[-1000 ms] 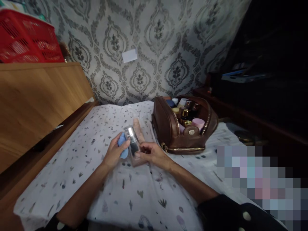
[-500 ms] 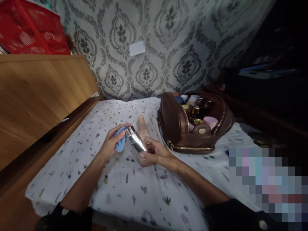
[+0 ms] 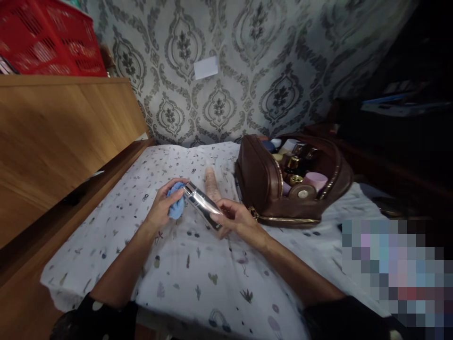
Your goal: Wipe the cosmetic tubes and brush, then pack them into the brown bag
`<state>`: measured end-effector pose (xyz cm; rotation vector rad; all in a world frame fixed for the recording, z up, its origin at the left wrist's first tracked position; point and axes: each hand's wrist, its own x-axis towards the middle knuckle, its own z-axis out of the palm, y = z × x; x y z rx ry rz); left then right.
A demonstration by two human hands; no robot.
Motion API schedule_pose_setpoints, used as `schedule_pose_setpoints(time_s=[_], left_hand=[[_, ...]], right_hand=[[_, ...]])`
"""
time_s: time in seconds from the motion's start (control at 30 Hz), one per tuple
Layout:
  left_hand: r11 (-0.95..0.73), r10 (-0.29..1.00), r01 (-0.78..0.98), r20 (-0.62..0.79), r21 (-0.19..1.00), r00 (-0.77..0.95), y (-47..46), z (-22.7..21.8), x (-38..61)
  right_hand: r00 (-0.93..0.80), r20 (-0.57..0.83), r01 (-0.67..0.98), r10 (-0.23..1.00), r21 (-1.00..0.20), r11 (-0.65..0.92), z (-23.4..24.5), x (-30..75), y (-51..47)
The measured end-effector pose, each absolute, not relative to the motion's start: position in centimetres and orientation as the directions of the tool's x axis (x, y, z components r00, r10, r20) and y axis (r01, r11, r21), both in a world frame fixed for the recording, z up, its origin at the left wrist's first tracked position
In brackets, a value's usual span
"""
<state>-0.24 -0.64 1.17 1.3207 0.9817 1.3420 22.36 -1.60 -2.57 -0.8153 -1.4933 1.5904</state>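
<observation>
My right hand [image 3: 231, 218] grips a slim bottle with a shiny silver cap [image 3: 202, 203], tilted so the cap points up and left. Closed around a small blue cloth [image 3: 176, 205], my left hand [image 3: 166, 204] presses it against the bottle's cap end. Both hands hover just above a white sheet printed with small figures [image 3: 198, 278]. A pinkish tube [image 3: 212, 183] lies on the sheet just beyond the hands. To the right stands an open brown leather toiletry bag [image 3: 260, 182] packed with several jars and bottles.
A wooden cabinet [image 3: 60, 137] runs along the left, with a red plastic basket [image 3: 49, 42] on top. Patterned wallpaper [image 3: 247, 71] bearing a white label closes the back. Dark furniture holding flat items stands at the right [image 3: 389, 123].
The bottle has tipped from nearly upright to a flatter slant, cap pointing left. My left hand keeps the cloth at the cap. The camera has shifted a little.
</observation>
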Motion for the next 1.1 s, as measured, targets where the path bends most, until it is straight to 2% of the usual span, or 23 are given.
schedule_pose_setpoints(time_s=[0.1, 0.27, 0.5, 0.73, 0.9, 1.1], left_hand=[[-0.212, 0.975, -0.108, 0.218, 0.971, 0.05, -0.5, 0.9, -0.3], [-0.215, 0.977, -0.078, 0.213, 0.974, -0.033, -0.2, 0.6, -0.2], [-0.188, 0.981, -0.109, 0.192, 0.976, 0.029, -0.3, 0.8, -0.2], [-0.183, 0.982, -0.108, 0.176, 0.977, -0.075, 0.3, -0.1, -0.3], [-0.193, 0.98, -0.11, 0.184, 0.975, -0.08, 0.4, -0.2, -0.4], [-0.227, 0.973, -0.141, 0.232, 0.963, 0.013, 0.1, 0.5, -0.5]], right_hand=[[-0.463, 0.032, -0.123, 0.886, -0.992, -0.029, -2.1, 22.5, -1.7], [-0.414, 0.093, -0.097, 0.906, -0.994, 0.058, -2.3, 22.4, -1.5], [-0.39, -0.035, -0.221, 0.92, -0.967, -0.13, -2.6, 22.5, -1.3], [-0.499, 0.018, -0.088, 0.866, -0.996, -0.03, -2.6, 22.5, -1.5], [-0.485, 0.082, -0.063, 0.87, -0.996, 0.059, -2.5, 22.2, -2.0], [-0.541, 0.027, -0.099, 0.841, -0.995, -0.032, -2.2, 22.5, -1.6]])
